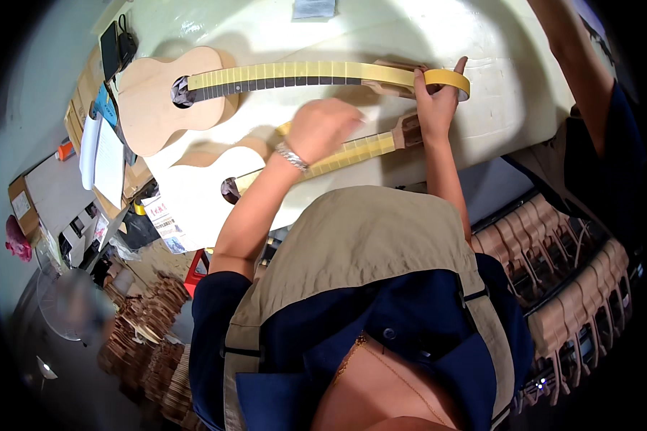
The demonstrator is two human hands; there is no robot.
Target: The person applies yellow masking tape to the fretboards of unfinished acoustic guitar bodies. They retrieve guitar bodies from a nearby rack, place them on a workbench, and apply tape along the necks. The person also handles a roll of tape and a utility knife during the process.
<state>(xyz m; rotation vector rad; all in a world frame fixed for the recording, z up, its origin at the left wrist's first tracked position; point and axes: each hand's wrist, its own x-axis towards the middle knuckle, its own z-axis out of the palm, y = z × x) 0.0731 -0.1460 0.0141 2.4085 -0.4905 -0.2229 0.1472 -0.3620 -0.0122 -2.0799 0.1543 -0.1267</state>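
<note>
Two bare-wood ukulele bodies lie on the pale table: the far ukulele and the near ukulele, both with necks pointing right. My right hand grips a roll of yellow masking tape by the far neck's headstock. From the roll, a strip of tape runs along the far fretboard to the soundhole, leaving part of the dark fretboard uncovered. Yellow tape also covers the near neck. Above that neck hovers my left hand, a bracelet on its wrist; motion smears its fingers.
Another person's arm reaches in at the upper right. Racks of shaped wooden necks stand at lower right, with stacked wood pieces at lower left. Papers and a phone lie along the left side.
</note>
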